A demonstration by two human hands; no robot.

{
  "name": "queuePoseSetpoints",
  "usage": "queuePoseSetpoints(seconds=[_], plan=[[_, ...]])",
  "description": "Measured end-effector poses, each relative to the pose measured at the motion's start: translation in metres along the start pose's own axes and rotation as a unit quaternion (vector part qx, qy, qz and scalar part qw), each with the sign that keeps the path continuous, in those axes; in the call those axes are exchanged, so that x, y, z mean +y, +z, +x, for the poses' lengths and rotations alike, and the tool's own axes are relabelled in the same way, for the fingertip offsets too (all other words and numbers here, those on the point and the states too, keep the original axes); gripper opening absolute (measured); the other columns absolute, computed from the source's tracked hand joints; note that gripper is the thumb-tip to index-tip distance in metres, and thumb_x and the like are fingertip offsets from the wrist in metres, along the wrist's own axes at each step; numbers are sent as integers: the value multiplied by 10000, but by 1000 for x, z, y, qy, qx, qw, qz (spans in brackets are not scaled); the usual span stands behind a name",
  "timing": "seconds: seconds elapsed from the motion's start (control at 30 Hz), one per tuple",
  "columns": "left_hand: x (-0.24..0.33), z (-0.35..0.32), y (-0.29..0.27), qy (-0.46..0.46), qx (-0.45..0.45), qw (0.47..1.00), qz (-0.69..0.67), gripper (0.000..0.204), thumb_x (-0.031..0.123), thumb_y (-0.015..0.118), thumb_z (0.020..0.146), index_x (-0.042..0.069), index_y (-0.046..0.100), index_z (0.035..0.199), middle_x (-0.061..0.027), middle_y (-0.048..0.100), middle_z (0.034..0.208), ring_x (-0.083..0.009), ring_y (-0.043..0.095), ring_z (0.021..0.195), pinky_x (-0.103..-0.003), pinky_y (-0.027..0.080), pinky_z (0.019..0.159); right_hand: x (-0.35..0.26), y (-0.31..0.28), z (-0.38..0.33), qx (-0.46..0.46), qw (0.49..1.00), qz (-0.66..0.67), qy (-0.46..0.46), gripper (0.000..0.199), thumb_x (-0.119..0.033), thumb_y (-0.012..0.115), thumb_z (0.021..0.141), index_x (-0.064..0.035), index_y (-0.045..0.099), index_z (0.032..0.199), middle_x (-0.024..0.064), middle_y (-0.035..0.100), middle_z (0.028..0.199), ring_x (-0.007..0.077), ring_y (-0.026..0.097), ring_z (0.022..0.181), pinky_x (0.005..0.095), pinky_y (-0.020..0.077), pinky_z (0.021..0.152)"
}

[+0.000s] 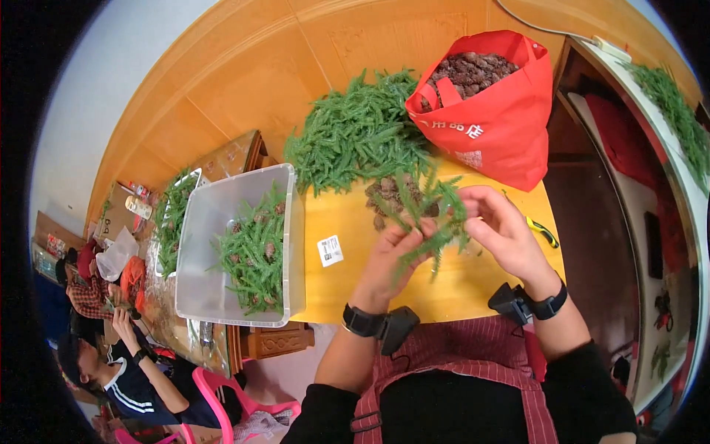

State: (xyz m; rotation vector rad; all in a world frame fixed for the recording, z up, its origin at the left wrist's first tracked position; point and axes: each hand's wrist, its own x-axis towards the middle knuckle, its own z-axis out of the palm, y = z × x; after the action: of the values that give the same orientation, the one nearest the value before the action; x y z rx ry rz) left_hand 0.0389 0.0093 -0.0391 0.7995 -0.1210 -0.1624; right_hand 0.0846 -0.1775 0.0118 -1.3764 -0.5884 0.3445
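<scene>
Above the yellow tabletop, my left hand pinches the stems of a green pine sprig with several spread branches. My right hand is closed around the sprig's right side, thumb and fingers curled at its needles. Whether a cone sits among the branches is hidden by the needles and fingers. Just behind the sprig lies a small pile of brown pine cones. A large heap of green pine sprigs fills the far side of the table.
A red bag of pine cones stands far right. Left is a clear plastic tub holding sprigs with cones. A white label and a yellow-green utility knife lie on the table. A co-worker sits at the left, by a pink chair.
</scene>
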Motion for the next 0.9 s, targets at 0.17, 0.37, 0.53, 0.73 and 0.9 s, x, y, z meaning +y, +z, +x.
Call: queuePoseSetpoints(seconds=[0.17,0.37,0.53,0.73,0.9], plan=[[-8,-12,13,-18,38,998,48,154,120,526,857,19,546,972,-31,552,983,-141,524,934,-313,417,850,3,7,-1,19,999,32,16,290,-76,516,837,5,432,1103,30,540,948,87,504,902,230,396,793],[-7,-6,38,52,82,989,108,297,62,571,808,26,472,1086,-34,537,973,-130,518,924,-273,409,848,7,10,-5,39,998,-59,-4,221,-24,558,803,-21,460,1001,15,545,898,57,516,797,192,419,695],[-5,-1,38,86,139,971,173,268,62,535,828,20,465,1083,-59,549,891,-131,521,816,-248,422,749,7,12,-9,38,994,-97,39,188,-22,558,803,-20,478,972,6,542,863,45,504,782,186,418,676],[-5,-1,34,84,106,984,119,180,56,495,858,27,480,1035,-39,522,798,-117,477,694,-240,386,653,9,14,-12,60,993,-99,-9,164,-26,551,808,20,524,962,31,584,829,46,521,747,191,429,642],[-7,-3,33,85,102,986,101,179,50,483,863,30,488,1040,-33,505,769,-110,469,680,-232,375,643,5,12,-13,33,998,-51,30,164,-80,516,850,-4,501,995,16,561,856,44,501,740,180,407,613]])
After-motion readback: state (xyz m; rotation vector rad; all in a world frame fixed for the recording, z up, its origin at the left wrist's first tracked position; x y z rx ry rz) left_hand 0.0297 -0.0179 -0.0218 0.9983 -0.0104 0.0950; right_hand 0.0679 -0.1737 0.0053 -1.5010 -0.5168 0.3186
